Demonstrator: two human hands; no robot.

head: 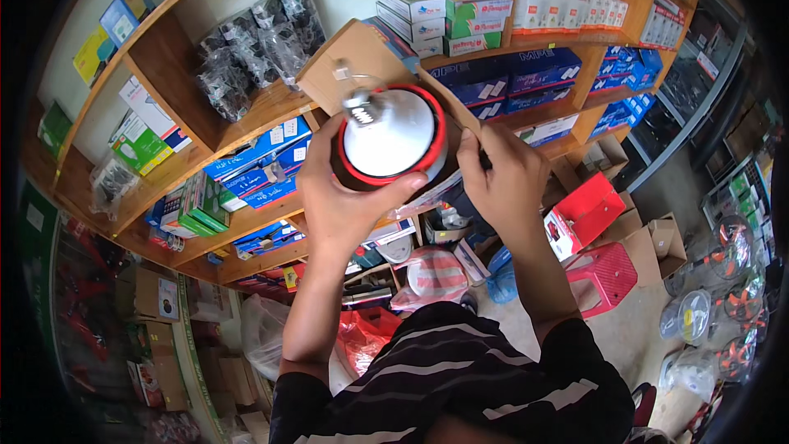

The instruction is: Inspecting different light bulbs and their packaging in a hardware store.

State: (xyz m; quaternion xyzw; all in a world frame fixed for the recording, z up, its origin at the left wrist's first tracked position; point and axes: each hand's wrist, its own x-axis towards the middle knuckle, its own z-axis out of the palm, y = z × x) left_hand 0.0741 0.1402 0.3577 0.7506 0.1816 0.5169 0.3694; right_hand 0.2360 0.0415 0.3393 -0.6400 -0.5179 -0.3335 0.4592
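A round white dome-shaped item [394,148] with a red rim sits in the mouth of an open cardboard box [354,52]. On its upper left is a shiny, ridged metal part [362,110], blurred, which looks like a screw cap. My left hand [336,194] curls around the left and near side of the item, thumb along the lower rim. Between thumb and fingers, my right hand [505,166] pinches the raised right flap [453,98] of the box. Another flap stands up at the far side. The item's lower part is hidden inside the box.
Wooden shelves [253,126] ahead carry plastic-wrapped black goods [265,37], blue cartons [536,68] and green-white boxes [478,12]. Below right are a red box [585,213], a pink plastic stool [607,274] and open cardboard boxes [662,246]. A red bag [363,336] lies low, near my body.
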